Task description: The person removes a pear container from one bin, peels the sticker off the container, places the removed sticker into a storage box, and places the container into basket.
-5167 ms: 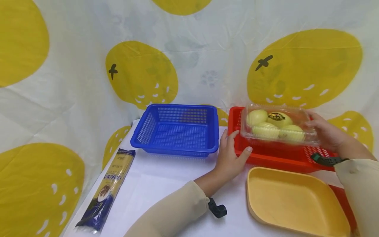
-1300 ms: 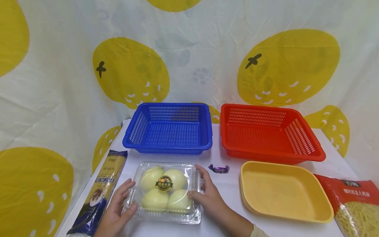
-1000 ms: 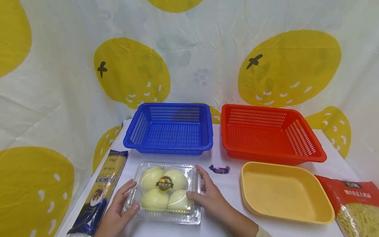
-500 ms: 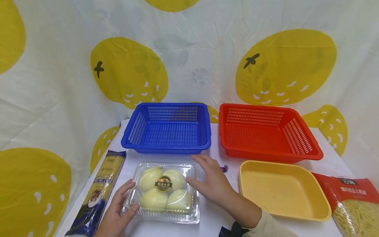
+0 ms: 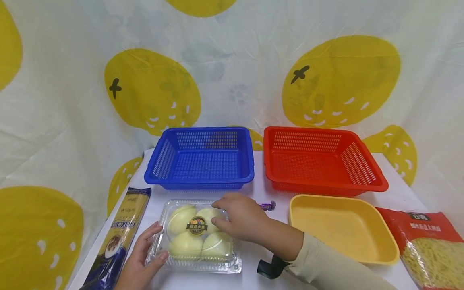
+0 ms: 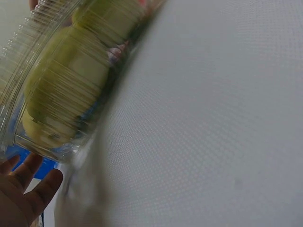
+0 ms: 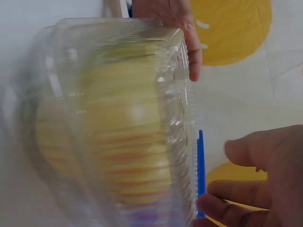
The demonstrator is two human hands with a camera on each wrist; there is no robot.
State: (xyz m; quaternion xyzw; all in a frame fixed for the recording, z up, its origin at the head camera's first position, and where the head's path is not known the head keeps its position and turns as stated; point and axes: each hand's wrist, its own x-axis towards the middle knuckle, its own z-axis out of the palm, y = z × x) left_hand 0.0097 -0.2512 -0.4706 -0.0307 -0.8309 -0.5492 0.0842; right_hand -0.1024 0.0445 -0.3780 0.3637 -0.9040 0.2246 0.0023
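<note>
A clear plastic clamshell box (image 5: 203, 266) of pale yellow-green fruits stands on the white table, with a dark round label (image 5: 197, 225) on its lid. My left hand (image 5: 141, 255) lies along its left side, fingers and thumb spread; the left wrist view shows the fingertips (image 6: 53, 179) beside the box wall. My right hand (image 5: 241, 217) is over the lid's far right corner, thumb and fingers apart. In the right wrist view its fingers (image 7: 239, 191) are extended near the lid's edge; contact is hard to tell there. Neither hand grips the box.
A blue basket (image 5: 199, 186) and a red basket (image 5: 322, 187) stand at the back. At the right are a yellow tray (image 5: 342, 229) and a red pasta bag (image 5: 424, 237). A spaghetti packet (image 5: 117, 241) lies left; a purple-wrapped candy (image 5: 267, 206) lies behind the right hand.
Earlier the right hand held the box over the red basket; later the box stood in front, both hands at its sides. Since then the right hand has released its right edge and moved left over the lid.
</note>
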